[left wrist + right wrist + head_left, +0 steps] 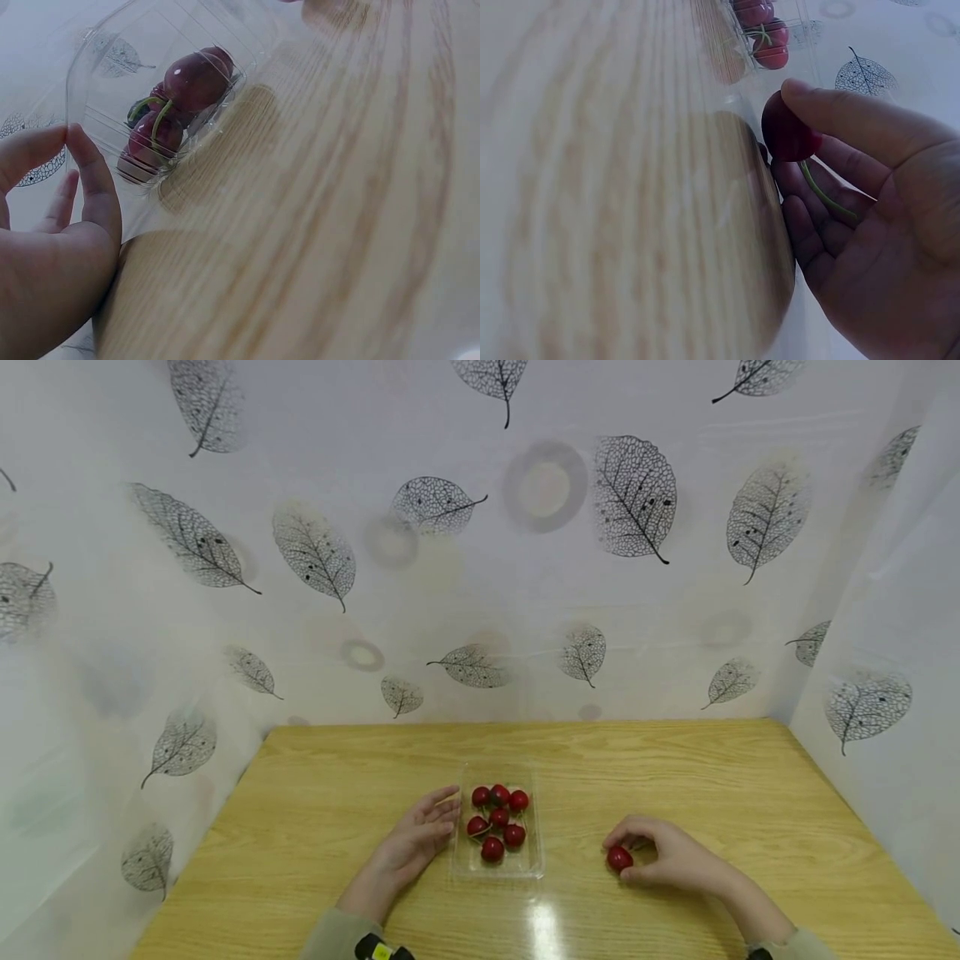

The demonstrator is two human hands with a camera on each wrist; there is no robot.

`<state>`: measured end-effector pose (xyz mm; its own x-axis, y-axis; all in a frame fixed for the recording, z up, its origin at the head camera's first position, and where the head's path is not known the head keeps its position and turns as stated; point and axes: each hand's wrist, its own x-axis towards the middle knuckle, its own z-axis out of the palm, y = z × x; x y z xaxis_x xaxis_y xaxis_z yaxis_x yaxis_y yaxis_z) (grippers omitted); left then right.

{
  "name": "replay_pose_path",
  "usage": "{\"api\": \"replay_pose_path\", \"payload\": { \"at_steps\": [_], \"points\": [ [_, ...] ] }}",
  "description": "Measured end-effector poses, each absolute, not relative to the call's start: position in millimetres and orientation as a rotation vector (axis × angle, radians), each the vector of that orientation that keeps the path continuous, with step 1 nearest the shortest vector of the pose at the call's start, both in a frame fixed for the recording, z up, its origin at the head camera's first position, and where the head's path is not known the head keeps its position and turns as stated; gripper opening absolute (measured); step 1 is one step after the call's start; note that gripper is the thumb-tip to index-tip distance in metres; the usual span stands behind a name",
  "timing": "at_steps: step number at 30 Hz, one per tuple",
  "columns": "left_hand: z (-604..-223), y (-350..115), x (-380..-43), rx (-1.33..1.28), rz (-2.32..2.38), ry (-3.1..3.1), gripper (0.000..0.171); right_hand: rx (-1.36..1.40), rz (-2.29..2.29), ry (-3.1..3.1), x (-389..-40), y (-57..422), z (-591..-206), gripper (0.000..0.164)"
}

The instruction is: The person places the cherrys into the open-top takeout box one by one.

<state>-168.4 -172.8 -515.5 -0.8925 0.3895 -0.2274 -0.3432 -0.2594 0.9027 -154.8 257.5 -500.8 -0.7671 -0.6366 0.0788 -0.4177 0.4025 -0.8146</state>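
A clear plastic box (497, 870) stands on the table with several dark red cherries (492, 849) in it, some with green stems. My left hand (416, 839) is at the box's left side, its fairly straight fingers and thumb at the box's edge; in the left wrist view the fingertips (75, 133) are against the clear rim. To the right of the box, low over the wood, my right hand (671, 856) pinches a single cherry (786, 129) between thumb and fingers. A green stem (826, 193) runs from that cherry toward the palm.
The wooden table (360, 760) carries the box near its middle. A whitish sheet (480, 585) printed with dark leaves rises behind the table and along both sides. Bright glare (544, 931) shows on the wood in front of the box.
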Motion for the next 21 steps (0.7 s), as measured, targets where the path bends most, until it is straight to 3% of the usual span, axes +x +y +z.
{"api": "replay_pose_path", "payload": {
  "at_steps": [21],
  "points": [
    [-513.6,-174.5,-168.2,0.085,2.163,1.540,0.077,-0.780,-1.279,2.436,-157.4,252.9,-493.9,0.036]
  ]
}}
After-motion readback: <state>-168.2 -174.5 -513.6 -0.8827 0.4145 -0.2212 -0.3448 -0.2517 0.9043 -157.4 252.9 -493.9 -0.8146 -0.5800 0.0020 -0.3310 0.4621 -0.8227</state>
